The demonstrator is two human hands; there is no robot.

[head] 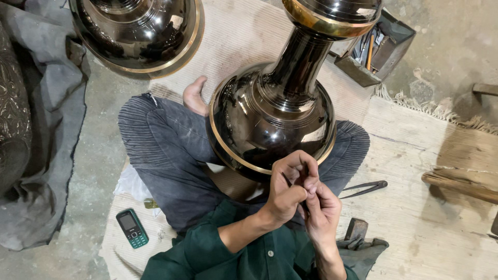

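Between crossed legs in dark ribbed trousers, on a pale woven mat [415,155], leaning away from the body: a large dark polished metal vase [275,114] with a brass band round its widest part and another at the flared neck. Just below its lower rim, both hands pressed together. Left hand [288,189] curled tight, fingers bent over and touching the vase's edge; right hand [322,212] cupped under and against it, fingers folded in. Between them, a thin dark tool, mostly hidden; cannot tell which hand truly grips it or what it is. Bare foot [194,96] poking out at the vase's left shoulder. Green buttoned shirt sleeves at the bottom edge. Up at top left, a second dark polished vessel [137,33] with a brass rim, well apart from the hands. Left of the knee, on the mat's edge, a small green mobile phone [132,228], face up. Just right of the right thigh, a pair of dark metal tongs or compasses [365,187] flat on the mat, and nearer the body a hammer head [356,228] beside a grey rag. At top right, behind the vase's neck, an open metal box [378,46] with tools inside. Grey cloth [52,129] heaped along the left side over the concrete floor.
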